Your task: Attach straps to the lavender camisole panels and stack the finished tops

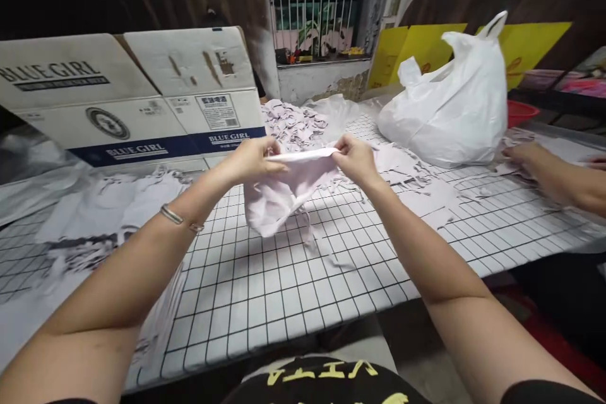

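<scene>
Beyond the tabletop (pixel 293 290), a barred window (pixel 312 6) is sitting in a dark, stained wall, the view behind its bars hard to make out. At far left, a carton (pixel 184 129) is showing "BLUE GIRL" several times; its boxed label (pixel 218 112) is carrying print too small to read. Yellow panels (pixel 411 50) at far right are bearing red marks, partly hidden by a knotted-looking white plastic bag (pixel 440 107).

Near the middle, the left hand (pixel 258 159) and right hand (pixel 356 161) are nearly closing, pinching a pale cloth (pixel 272 202) by its upper edge and holding it above the checked surface; some fingertips are hiding behind it. Cloth stacks (pixel 113 202) are lying left, partly covered by the left forearm. A co-worker's hand (pixel 525 158) is blurring at right. Yellow letters, seemingly "VITA", are running across the dark shirt (pixel 326 385), cut off by the near edge.
</scene>
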Tool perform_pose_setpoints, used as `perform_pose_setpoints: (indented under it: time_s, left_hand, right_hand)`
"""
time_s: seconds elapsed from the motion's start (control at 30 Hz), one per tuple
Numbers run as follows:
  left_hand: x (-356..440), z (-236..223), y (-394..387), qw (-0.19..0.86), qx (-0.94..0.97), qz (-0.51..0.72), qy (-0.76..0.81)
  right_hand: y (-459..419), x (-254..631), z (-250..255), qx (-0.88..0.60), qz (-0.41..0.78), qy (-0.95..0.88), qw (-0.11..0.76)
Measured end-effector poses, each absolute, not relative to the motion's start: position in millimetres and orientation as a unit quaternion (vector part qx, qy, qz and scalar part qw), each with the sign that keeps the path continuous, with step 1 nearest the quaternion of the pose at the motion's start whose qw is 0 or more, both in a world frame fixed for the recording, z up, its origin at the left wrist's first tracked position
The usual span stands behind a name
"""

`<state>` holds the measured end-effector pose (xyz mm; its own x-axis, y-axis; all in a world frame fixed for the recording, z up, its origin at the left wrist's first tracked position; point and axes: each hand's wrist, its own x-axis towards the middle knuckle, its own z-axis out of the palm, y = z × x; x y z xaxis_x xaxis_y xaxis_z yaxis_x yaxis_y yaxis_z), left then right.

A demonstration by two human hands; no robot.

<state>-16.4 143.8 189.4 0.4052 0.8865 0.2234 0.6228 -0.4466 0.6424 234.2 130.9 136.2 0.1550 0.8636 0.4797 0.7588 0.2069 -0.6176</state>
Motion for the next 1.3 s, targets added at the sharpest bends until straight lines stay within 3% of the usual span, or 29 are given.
perform_pose_setpoints:
  time_s: [0.13,0.27,0.37,0.47,0.57,0.73,0.87,0.97,1.07,1.17,1.3]
  left_hand:
    - [-79.4,154.6,138.2,0.066,0.807,0.122,0.574]
    - [-113.3,80.6,122.6,0.104,0.749,0.076,0.650]
    - [-108.0,30.3,103.6,0.146,0.756,0.094,0.631]
    - [-78.1,10.0,106.4,0.145,0.786,0.186,0.571]
    - [-35.4,16.9,138.3,0.121,0.822,0.287,0.477]
    - [24.6,35.8,186.8,0.193,0.909,0.160,0.332]
    - [52.1,36.9,176.2,0.267,0.868,0.301,0.290]
    - [71.8,38.3,153.9,0.360,0.827,0.387,0.191]
    - [90.9,45.7,138.2,0.425,0.830,0.328,0.152]
    - [104.7,65.0,131.6,0.419,0.851,0.286,0.137]
    - [115.1,100.7,126.9,0.350,0.876,0.323,0.078]
  right_hand:
    - [123.1,238.6,144.9,-0.689,0.011,-0.680,0.249]
    - [103.8,240.6,115.8,-0.721,0.068,-0.689,0.041]
    - [80.0,242.0,77.9,-0.718,0.144,-0.680,-0.027]
    - [62.6,244.9,52.9,-0.734,0.174,-0.656,0.007]
    - [60.7,250.2,55.6,-0.734,0.191,-0.642,0.112]
    - [79.3,263.9,106.7,-0.685,0.252,-0.615,0.298]
    - [95.3,269.1,155.1,-0.645,0.253,-0.609,0.386]
    - [100.9,264.0,185.9,-0.606,0.246,-0.646,0.395]
    - [98.0,256.1,216.1,-0.567,0.233,-0.691,0.384]
    - [88.3,253.7,248.0,-0.538,0.211,-0.732,0.361]
    - [72.8,263.6,287.3,-0.531,0.166,-0.774,0.301]
